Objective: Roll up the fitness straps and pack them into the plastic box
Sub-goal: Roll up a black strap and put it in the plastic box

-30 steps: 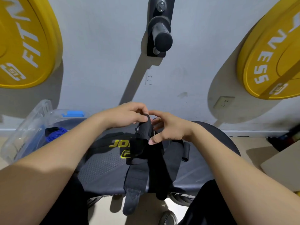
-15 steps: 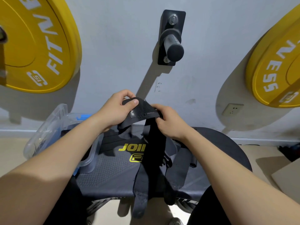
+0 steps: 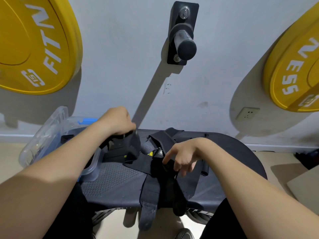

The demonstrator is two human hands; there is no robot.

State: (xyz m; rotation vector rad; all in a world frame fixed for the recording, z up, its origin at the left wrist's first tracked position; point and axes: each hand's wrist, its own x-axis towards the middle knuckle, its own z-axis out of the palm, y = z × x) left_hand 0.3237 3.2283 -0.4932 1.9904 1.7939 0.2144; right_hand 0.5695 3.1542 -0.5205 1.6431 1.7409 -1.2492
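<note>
on the bench [image 3: 112, 183] the straps [image 3: 151, 188] lie unrolled, long axis running wall to person, tails hanging off the near edge. left hand [image 3: 117, 122] grips a bunched strap [image 3: 133, 147] beside the box [image 3: 43, 133], which holds some dark gear [image 3: 67, 138]. right hand [image 3: 183, 156], fingers curled, pinches one of the straps. rolling and packing mostly remain.

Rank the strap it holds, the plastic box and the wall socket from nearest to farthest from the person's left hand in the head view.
1. black strap: gripped by the left hand, just below it.
2. plastic box: close by, to its left.
3. wall socket: far right, on the wall.
</note>
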